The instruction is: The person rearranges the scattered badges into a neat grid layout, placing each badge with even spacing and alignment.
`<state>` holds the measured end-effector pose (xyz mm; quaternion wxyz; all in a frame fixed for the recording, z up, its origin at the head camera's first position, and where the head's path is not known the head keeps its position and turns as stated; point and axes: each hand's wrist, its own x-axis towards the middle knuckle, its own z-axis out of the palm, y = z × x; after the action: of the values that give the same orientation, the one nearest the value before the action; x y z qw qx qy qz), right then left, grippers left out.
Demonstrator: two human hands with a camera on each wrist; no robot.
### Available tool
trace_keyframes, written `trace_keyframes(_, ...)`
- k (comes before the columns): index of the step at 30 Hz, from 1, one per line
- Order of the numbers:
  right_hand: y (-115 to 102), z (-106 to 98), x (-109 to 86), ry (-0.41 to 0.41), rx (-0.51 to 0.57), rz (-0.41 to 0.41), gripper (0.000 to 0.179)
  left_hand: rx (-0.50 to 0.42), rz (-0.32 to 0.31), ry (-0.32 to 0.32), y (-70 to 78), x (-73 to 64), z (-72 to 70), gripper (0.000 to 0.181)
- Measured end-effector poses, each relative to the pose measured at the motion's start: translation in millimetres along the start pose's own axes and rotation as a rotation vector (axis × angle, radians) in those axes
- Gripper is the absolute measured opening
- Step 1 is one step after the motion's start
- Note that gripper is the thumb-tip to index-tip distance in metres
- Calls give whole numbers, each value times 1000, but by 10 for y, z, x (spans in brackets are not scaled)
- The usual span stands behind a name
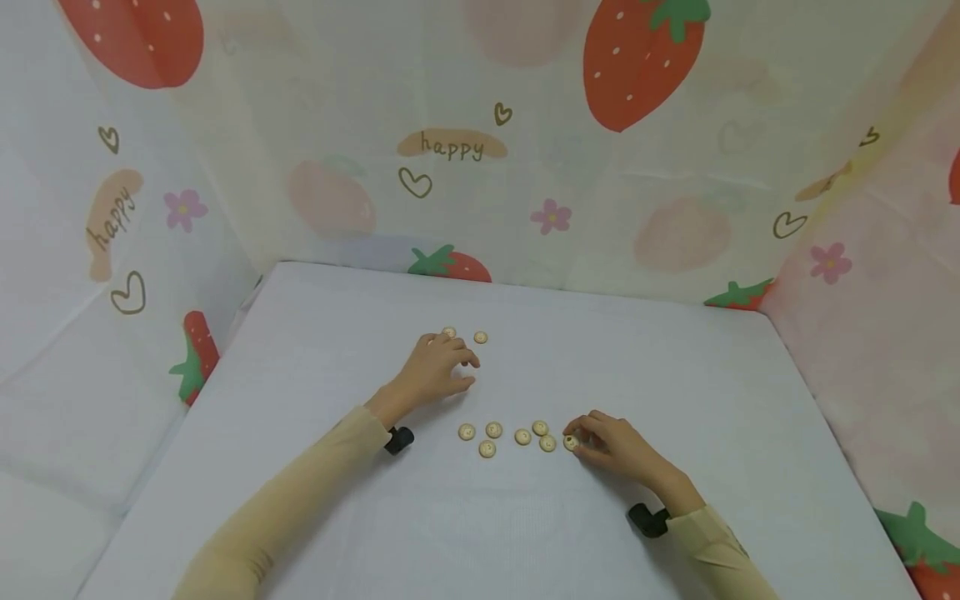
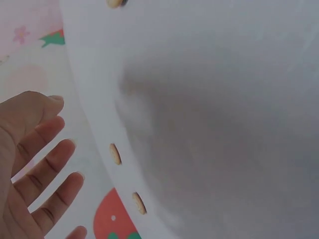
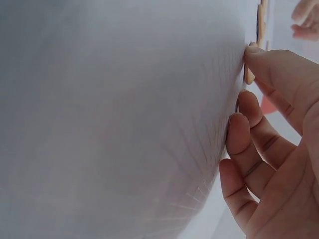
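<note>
Several small round wooden discs with a ring and markings on top lie on the white table. My right hand pinches the rightmost disc between thumb and forefinger at the table surface. In the right wrist view the thumb is against this disc, and the other fingers curl near the cloth. My left hand hovers with parted, loosely bent fingers and nothing in them. Just beyond it lie two discs, a left disc partly behind the fingers and a right disc.
Between the hands, a left group of discs and a right group of discs lie loosely together. The white-covered table is enclosed by strawberry-print curtains at the back and sides. Black wrist cameras sit under both wrists.
</note>
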<state>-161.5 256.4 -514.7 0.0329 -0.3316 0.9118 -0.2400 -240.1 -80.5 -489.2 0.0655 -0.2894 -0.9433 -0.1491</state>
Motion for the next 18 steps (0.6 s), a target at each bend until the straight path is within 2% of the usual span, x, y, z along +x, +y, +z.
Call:
trace_keyframes(8, -32, -14, 4, -23, 2, 32, 24, -23, 45, 1, 72, -200, -21, 17)
trace_keyframes(11, -35, -16, 8, -28, -5, 37, 24, -33, 58, 5, 78, -249, -21, 16)
trace_keyframes(18, -33, -18, 9, -25, 4, 34, 24, -31, 91, -28, 73, -340, 5, 16)
